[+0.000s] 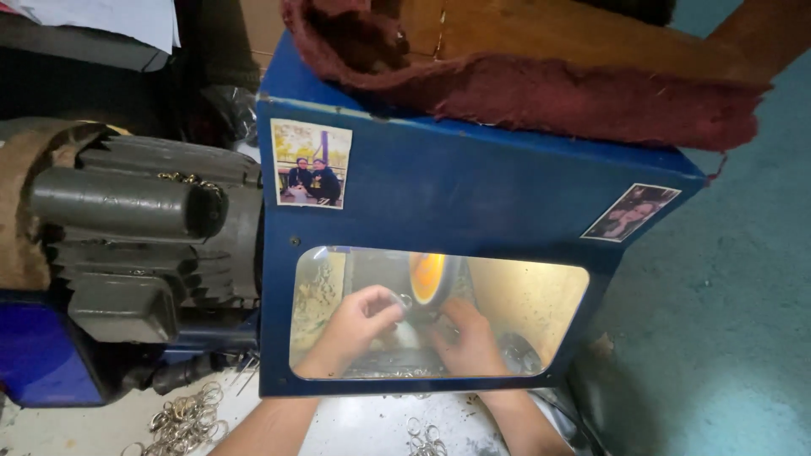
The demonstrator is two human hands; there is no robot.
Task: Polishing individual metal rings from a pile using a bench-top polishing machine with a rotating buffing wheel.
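Observation:
Both my hands reach inside a blue metal hood (473,194), seen through its clear window (524,304). My left hand (359,325) pinches a small metal ring (405,300) and presses it against an orange polishing wheel (427,277). My right hand (469,338) sits just right of the wheel, fingers curled, and seems to steady the same ring. More metal rings lie inside the hood below my hands.
A grey ribbed electric motor (144,236) stands left of the hood. A dark red cloth (541,84) lies on top of the hood. Several loose metal rings (186,418) lie on the white surface at lower left, with others (422,437) near my forearms.

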